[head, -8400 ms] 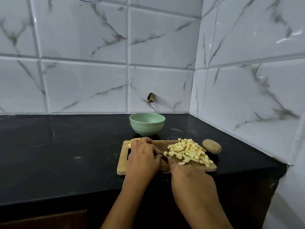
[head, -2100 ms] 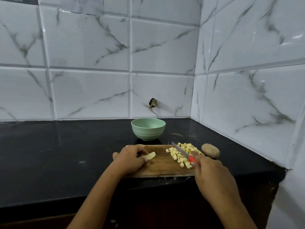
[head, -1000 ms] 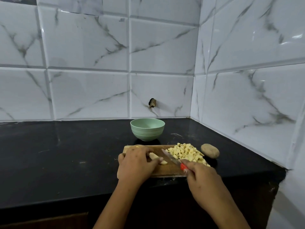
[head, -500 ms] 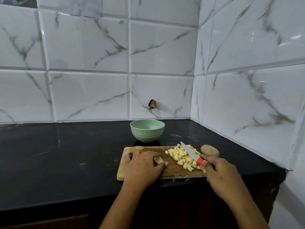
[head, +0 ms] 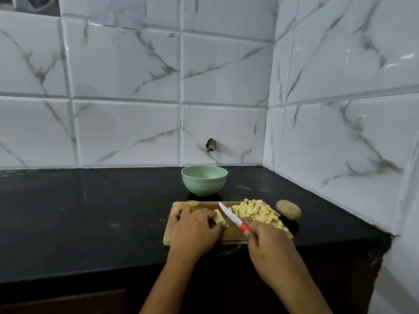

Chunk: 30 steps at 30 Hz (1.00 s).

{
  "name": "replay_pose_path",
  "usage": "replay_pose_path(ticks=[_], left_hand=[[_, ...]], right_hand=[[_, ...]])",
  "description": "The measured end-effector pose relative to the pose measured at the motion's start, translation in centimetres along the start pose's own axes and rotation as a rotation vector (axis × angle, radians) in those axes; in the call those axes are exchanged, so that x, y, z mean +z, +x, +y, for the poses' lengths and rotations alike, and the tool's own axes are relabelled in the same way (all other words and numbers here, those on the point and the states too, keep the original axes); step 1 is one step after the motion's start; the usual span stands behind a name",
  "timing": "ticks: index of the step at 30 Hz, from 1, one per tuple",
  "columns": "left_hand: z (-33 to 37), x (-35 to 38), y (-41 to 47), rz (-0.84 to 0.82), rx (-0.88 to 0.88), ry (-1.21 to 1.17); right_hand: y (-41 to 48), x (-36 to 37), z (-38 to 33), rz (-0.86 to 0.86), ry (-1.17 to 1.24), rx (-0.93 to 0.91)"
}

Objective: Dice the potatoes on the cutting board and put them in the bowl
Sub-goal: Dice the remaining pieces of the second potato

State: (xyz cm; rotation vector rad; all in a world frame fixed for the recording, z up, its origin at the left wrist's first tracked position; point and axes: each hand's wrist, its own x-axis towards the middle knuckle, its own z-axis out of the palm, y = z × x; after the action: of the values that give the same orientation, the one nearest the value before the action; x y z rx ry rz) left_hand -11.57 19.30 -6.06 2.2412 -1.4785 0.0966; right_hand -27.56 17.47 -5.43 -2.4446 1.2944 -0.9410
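One potato piece [head: 218, 216] sits pinned under the left hand [head: 195, 227], fingers curled. Right hand [head: 268, 242] grips the knife [head: 233, 218] just beside them; keep fingertips tucked.

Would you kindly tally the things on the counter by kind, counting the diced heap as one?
Bowl: 1
Board: 1
Knife: 1
Whole potato: 1
Diced pile: 1
Undiced pieces: 2, namely the held piece and the corner piece
Total: 7
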Motion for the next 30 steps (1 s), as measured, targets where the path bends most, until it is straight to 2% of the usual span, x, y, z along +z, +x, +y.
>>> replay_pose_path(ticks=[10,30], left_hand=[[-0.2,0.1,0.1,-0.054,0.001,-0.008],[0.4,-0.7,-0.3,-0.061,-0.023,-0.029]], right_hand=[[1.3,-0.6,-1.8,-0.061,-0.258,-0.021],[1.2,1.5,-4.9,-0.179,-0.504,-0.064]])
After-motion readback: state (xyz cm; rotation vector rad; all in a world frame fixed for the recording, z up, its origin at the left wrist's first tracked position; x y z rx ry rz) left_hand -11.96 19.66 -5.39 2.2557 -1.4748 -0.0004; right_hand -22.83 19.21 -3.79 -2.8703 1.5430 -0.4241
